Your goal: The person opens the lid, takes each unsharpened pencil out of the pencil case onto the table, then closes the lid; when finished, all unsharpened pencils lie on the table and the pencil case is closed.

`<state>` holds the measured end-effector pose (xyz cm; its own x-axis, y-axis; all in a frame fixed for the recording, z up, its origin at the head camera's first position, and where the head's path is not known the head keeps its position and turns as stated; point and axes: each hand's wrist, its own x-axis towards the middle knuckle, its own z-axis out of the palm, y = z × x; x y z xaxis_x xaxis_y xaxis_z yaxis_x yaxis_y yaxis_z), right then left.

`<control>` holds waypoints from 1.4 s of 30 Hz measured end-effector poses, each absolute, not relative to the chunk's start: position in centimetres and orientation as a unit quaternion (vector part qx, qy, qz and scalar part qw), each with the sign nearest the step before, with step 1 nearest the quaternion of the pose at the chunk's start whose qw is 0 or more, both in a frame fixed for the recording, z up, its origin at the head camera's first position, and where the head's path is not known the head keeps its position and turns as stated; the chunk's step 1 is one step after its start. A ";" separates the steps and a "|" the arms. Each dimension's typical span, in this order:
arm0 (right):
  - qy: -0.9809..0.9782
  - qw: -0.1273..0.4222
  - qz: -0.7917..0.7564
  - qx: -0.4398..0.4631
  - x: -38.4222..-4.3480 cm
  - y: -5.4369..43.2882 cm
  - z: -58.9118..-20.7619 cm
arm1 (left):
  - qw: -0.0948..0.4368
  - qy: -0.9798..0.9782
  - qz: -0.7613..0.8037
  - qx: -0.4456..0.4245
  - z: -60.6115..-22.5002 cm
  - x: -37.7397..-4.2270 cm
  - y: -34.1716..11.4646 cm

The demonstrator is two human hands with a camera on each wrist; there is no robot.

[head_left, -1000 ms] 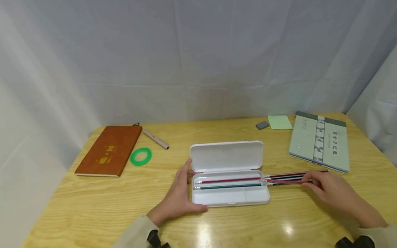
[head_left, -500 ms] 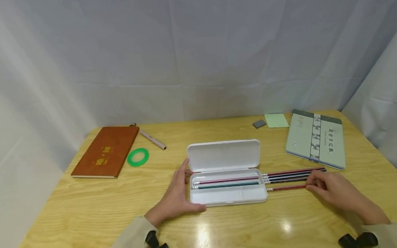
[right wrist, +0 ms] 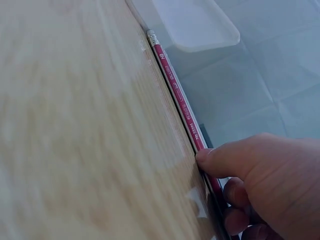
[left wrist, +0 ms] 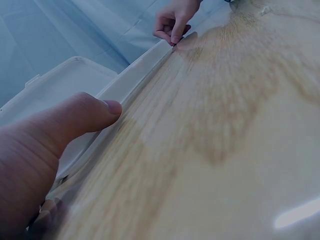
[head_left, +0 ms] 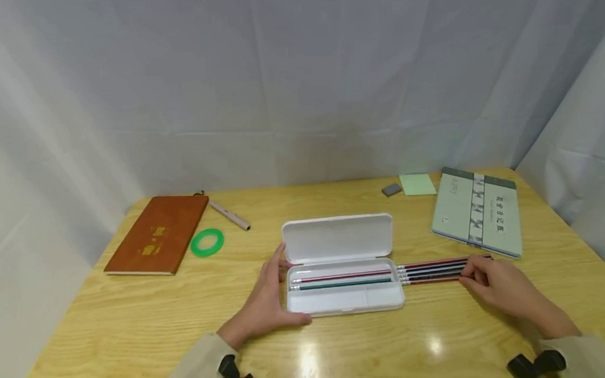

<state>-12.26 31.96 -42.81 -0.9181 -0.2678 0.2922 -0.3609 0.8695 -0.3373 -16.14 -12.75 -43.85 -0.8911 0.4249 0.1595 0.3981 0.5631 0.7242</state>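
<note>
An opened white pencil case (head_left: 385, 300) lies on the table with its lid (head_left: 338, 238) tilted back. In its rear compartment lie a red pencil (head_left: 340, 276) and a green pencil (head_left: 345, 283). My left hand (head_left: 264, 299) holds the case at its left end, thumb along the front edge (left wrist: 85, 117) and fingers at the back. To the right of the case is a row of several dark and red pencils (head_left: 430, 269), eraser ends toward the case. My right hand (head_left: 508, 292) pinches the nearest red pencil (right wrist: 180, 97) between thumb and fingers, close beside the row.
A brown notebook (head_left: 158, 233), a pen (head_left: 229, 215) and a green tape ring (head_left: 195, 244) lie at the left. At the back right are a grey eraser (head_left: 391, 190), green sticky notes (head_left: 417, 184) and pale green notebooks (head_left: 452, 209). A white curtain (head_left: 323, 85) hangs behind.
My right hand has drawn the red pencil back from the case's right end, down to the table in front of the row, then up against the row. The left hand stays on the case.
</note>
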 end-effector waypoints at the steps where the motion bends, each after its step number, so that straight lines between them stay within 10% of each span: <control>1: -0.959 0.118 0.196 0.164 -12.3 31.9 -42.8 | 0.016 0.884 0.404 0.234 -43.9 -16.1 -12.8; 42: -0.931 0.041 0.128 0.340 -18.5 14.0 -41.1 | 0.025 0.887 0.402 0.226 -43.7 -16.1 -12.6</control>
<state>-18.51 14.01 -41.12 -0.7657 -0.6222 0.1630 -0.6431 0.7360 -0.2115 -16.07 -12.64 -43.66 -0.8962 0.4220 0.1369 0.3811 0.5743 0.7246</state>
